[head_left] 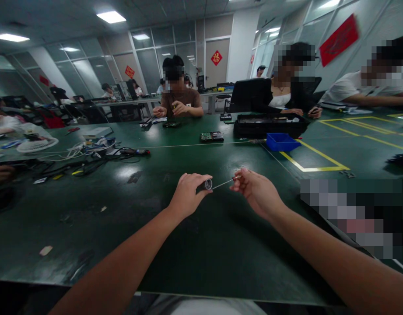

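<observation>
My left hand (188, 194) is closed round a small dark cylinder (208, 184) whose pale, ringed end faces right. Thumb and fingers of my right hand (255, 190) pinch a thin metal rod (222, 184), which looks reddish where the fingers meet it. The rod slants down to the left, and its far tip lies at the lower edge of the cylinder's ringed end; whether it touches is too small to tell. Both hands are above the green table (201, 253).
Tangled cables (99, 153) lie at the left. Farther back are a circuit-board device (212, 137), a blue bin (282, 142) and a long black case (270, 127). Yellow tape (326, 169) marks the right side. A blurred, pixelated object sits at right. Several people sit around.
</observation>
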A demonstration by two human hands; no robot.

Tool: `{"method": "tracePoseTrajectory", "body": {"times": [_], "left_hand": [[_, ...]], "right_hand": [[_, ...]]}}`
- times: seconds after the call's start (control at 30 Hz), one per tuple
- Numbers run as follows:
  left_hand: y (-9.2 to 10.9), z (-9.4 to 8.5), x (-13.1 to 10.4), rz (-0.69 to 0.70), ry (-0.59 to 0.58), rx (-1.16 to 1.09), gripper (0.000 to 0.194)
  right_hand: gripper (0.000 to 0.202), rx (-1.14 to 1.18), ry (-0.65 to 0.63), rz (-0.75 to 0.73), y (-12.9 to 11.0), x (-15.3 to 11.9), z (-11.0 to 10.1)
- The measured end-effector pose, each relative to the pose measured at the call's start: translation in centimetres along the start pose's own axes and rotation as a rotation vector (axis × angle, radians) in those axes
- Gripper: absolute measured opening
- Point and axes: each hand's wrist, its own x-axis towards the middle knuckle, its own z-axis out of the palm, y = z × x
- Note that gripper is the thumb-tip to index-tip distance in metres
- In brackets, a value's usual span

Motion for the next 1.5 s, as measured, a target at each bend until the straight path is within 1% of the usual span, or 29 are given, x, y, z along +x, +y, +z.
{"method": "tracePoseTrajectory", "body": {"times": [0.03,0.1,0.17,0.27,0.37,0.53,0.73,0.9,1.03,1.17,1.23,1.37,1.43,1.5], "left_hand": [[-0.1,-0.1,0.0,-0.009,-0.015,0.019,0.036],[-0.5,0.0,0.0,-0.047,-0.050,0.037,0.037],[-0.8,0.1,0.0,-0.061,-0.065,0.035,0.038],[-0.9,0.3,0.0,-0.052,-0.056,0.022,0.038],[-0.6,0.2,0.1,-0.044,-0.040,0.024,0.036],[-0.3,0.1,0.1,-0.038,-0.018,0.038,0.032],[-0.3,0.1,0.1,-0.038,-0.019,0.046,0.033],[-0.6,0.2,0.0,-0.059,-0.019,0.044,0.034],[-0.7,0.3,0.0,-0.075,-0.047,0.022,0.033],[-0.7,0.2,0.1,-0.085,-0.092,0.014,0.032],[-0.6,0.1,0.1,-0.096,-0.098,0.012,0.033],[-0.4,-0.4,0.2,-0.127,-0.067,-0.066,0.031],[-0.3,-0.8,0.2,-0.170,-0.055,-0.143,0.035],[-0.1,-1.2,0.3,-0.218,-0.072,-0.232,0.037]], "right_hand": [[0.028,0.030,0.013,0.025,0.1,0.3,-0.2],[0.026,0.027,0.058,0.008,0.4,0.7,-0.4],[0.026,-0.007,0.077,-0.025,0.6,0.7,-0.5],[0.027,-0.070,0.051,-0.082,0.8,0.3,-0.4],[0.028,-0.154,0.030,-0.170,0.8,-0.1,-0.2],[0.026,-0.272,0.065,-0.302,0.4,-0.6,0.0],[0.027,-0.348,0.009,-0.293,0.3,-0.7,0.0],[0.026,-0.393,0.042,-0.322,0.3,-0.7,-0.2],[0.024,-0.425,0.057,-0.333,-0.1,-0.8,0.0],[0.024,-0.537,-0.003,-0.314,-0.2,-1.0,0.1],[0.024,-0.577,-0.007,-0.308,-0.2,-1.1,0.0],[0.024,-0.545,0.085,-0.386,-0.5,-1.2,-0.2],[0.023,-0.501,0.146,-0.450,-0.8,-1.3,-0.2],[0.021,-0.468,0.187,-0.519,-1.1,-1.4,-0.3]]}}
